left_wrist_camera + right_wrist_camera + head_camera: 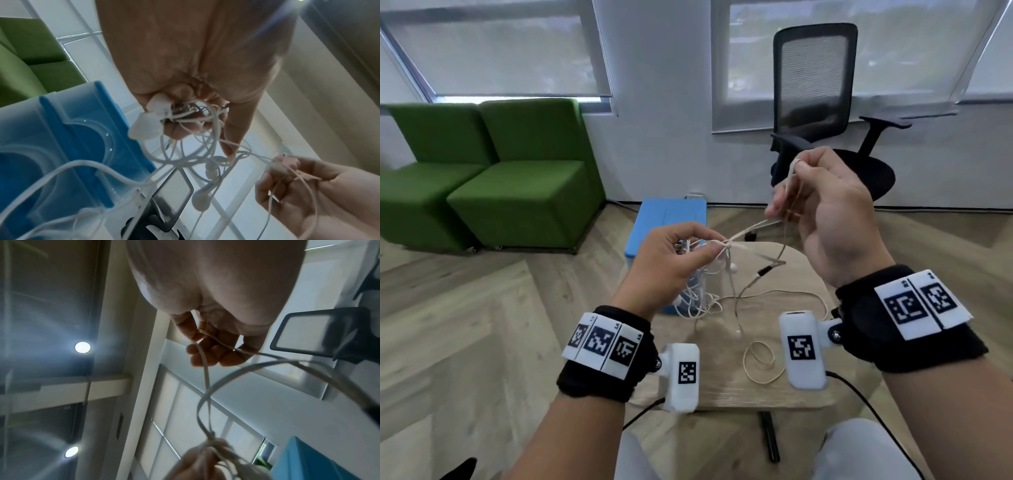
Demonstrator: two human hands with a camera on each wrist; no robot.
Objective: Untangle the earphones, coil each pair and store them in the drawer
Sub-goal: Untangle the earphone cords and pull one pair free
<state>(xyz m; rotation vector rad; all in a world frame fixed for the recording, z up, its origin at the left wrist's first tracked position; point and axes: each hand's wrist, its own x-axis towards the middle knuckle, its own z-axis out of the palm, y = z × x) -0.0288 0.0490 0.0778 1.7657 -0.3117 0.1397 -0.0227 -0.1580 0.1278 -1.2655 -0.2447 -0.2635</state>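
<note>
The left hand (671, 255) grips a tangle of white earphones (191, 116), its fingers (185, 128) curled round the bundle and its thumb and forefinger pinching a knot (727, 244) just past their tips. Loops and an earbud (200, 202) hang below those fingers over the table (750, 394). The right hand (832, 212), raised higher and apart from the left, pinches a beige cable (789, 178) between thumb and forefinger, the other fingers curled loosely; the cable runs taut from these fingertips to the knot. Beyond the left fingers stands the blue drawer box (667, 219). Below the right wrist, rubber bands (758, 354) lie on the table.
</note>
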